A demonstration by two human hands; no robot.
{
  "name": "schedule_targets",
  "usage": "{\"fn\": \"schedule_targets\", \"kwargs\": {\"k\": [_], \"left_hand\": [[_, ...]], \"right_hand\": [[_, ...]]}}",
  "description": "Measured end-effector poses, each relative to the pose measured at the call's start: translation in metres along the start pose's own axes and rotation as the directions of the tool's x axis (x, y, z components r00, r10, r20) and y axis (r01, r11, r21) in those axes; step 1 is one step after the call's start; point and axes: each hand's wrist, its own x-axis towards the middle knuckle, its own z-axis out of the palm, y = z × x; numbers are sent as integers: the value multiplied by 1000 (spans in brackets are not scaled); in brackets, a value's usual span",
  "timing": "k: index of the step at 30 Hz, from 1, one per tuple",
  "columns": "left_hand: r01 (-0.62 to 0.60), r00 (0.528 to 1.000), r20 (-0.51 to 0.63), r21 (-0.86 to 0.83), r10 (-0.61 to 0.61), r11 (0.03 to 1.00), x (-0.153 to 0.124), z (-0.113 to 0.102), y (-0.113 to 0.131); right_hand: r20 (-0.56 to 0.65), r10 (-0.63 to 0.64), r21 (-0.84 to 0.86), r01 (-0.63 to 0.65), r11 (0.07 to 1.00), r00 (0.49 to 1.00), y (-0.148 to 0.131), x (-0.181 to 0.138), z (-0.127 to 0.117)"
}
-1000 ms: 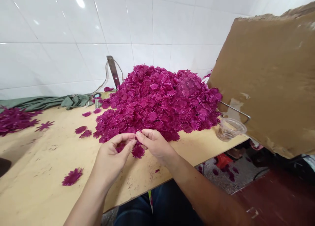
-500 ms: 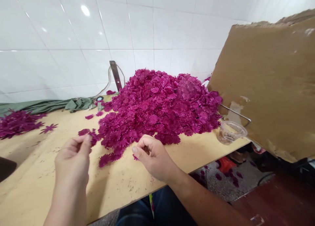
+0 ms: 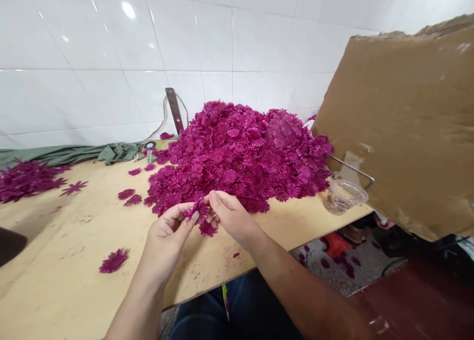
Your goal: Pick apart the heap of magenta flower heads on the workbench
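Note:
Between thumb and fingertips of my left hand is a magenta artificial flower with narrow petals. My right hand meets it from the right, thumb and fingers closed at the flower's edge. Just below the fingers shows another magenta flower piece; whether it is held or lies on the table I cannot tell. Right behind both hands rises a big heap of the same flowers. A separate flower rests on the table left of my left forearm.
The wooden table bears a smaller pile of long-petalled flowers at left. Green cloth lies along the tiled wall. At right stand a clear plastic cup, a metal rod and a large cardboard sheet.
My left hand has moved right, away from the loose flowers, and now meets my right hand. The right hand has risen slightly. A flower now shows where my left forearm was.

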Motion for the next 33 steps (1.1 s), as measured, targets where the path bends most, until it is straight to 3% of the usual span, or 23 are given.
{"fn": "schedule_targets", "kwargs": {"k": [4, 8, 15, 18, 21, 25, 29, 31, 33], "left_hand": [[-16, 998, 64, 22, 15, 1000, 2, 1, 2], [-27, 999, 35, 43, 26, 999, 4, 3, 3], [-5, 998, 55, 17, 4, 1000, 2, 6, -1], [-52, 995, 89, 68, 45, 996, 0, 7, -2], [-105, 993, 71, 101, 98, 989, -1, 12, -6], [-171, 981, -82, 79, 178, 982, 0, 22, -14], [-221, 950, -231, -24, 210, 975, 4, 25, -15], [-208, 955, -234, -103, 180, 973, 6, 22, -11], [-161, 975, -177, -154, 133, 975, 7, 17, -8]], "right_hand": [[-18, -22, 19, 22, 1000, 1000, -4, -2, -1], [-21, -1, 24, 1, 1000, 1000, -10, -4, -1], [181, 4, -44, 4, 999, 983, -13, 2, -9], [121, -2, -102, 14, 995, 993, -11, 3, -11], [-76, -183, -326, 149, 933, 980, -6, 3, -8], [-194, -497, -648, 269, 712, 846, -3, 6, 4], [-183, -550, -710, 277, 647, 815, -6, 14, 15], [-119, -576, -715, 333, 615, 809, -9, 15, 17], [-7, -521, -681, 377, 627, 854, -12, 12, 12]]}}
